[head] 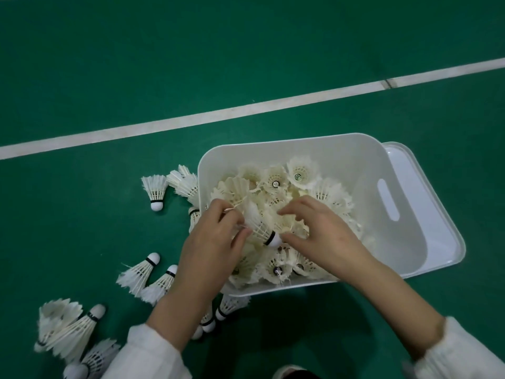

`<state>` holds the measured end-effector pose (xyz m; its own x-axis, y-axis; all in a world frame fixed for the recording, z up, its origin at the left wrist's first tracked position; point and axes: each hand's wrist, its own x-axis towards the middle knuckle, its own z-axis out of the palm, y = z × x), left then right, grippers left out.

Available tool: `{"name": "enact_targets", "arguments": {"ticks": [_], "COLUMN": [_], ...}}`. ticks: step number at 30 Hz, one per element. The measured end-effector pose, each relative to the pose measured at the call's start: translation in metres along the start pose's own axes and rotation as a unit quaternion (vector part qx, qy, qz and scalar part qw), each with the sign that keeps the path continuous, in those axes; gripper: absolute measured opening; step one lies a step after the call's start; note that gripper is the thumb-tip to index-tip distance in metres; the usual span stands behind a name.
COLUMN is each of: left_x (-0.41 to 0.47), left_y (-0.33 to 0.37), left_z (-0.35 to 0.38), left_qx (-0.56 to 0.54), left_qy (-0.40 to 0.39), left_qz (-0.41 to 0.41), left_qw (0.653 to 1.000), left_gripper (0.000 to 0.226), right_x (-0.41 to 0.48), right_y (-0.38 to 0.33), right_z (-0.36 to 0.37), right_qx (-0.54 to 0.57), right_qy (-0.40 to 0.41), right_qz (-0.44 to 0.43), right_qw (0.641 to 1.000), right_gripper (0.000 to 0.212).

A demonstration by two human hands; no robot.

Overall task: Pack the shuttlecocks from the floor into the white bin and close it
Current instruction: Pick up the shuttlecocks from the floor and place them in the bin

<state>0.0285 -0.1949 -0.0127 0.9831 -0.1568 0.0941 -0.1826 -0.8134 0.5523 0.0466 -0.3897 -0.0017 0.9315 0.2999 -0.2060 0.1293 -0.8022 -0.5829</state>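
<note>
The white bin sat open on the green floor, at about 4 o'clock from the middle of the view. A heap of shuttlecocks filled its left half. The lid lay flat at the bin's 3 o'clock side, partly hidden behind its wall.

Both hands were over the heap. The left hand came in from 7 o'clock, and its fingers were curled and pinching the feather skirt of one shuttlecock, which lay tilted with its cork toward 5 o'clock. The right hand came in from 5 o'clock. Its thumb touched that cork and its fingers were arched and slightly spread over the feathers. Whether it actually gripped anything could not be told.

Loose shuttlecocks were on the floor on the bin's 9 o'clock side:
- a single one standing on its cork
- a pair lying near the left wrist
- a cluster at 7 o'clock

A white line crossed the floor beyond the bin, from 9 o'clock up toward 2 o'clock.
</note>
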Motion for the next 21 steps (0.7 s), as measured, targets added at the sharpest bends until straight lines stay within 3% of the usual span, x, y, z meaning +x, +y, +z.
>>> {"name": "enact_targets", "arguments": {"ticks": [4,8,11,16,21], "left_x": [0.007,0.010,0.014,0.026,0.035], "left_y": [0.011,0.018,0.019,0.017,0.024], "left_z": [-0.002,-0.003,-0.008,-0.018,-0.017], "left_qx": [-0.026,-0.025,-0.023,-0.062,-0.077], "left_qy": [-0.004,-0.023,-0.029,-0.031,-0.027], "left_qz": [-0.009,0.002,0.022,0.031,0.022], "left_qw": [1.000,0.999,0.999,0.997,0.996], "left_gripper": [0.012,0.017,0.014,0.011,0.010], "right_x": [0.004,0.015,0.015,0.013,0.019], "right_y": [-0.020,-0.023,-0.023,-0.024,-0.024], "right_z": [0.003,0.007,0.004,-0.005,0.002], "right_qx": [0.064,0.032,-0.015,-0.012,0.108], "right_qy": [-0.049,-0.031,-0.030,-0.013,0.020], "right_qz": [-0.108,-0.100,-0.117,-0.034,-0.010], "right_qw": [0.991,0.994,0.993,0.999,0.994], "right_gripper": [0.048,0.032,0.036,0.054,0.068]}}
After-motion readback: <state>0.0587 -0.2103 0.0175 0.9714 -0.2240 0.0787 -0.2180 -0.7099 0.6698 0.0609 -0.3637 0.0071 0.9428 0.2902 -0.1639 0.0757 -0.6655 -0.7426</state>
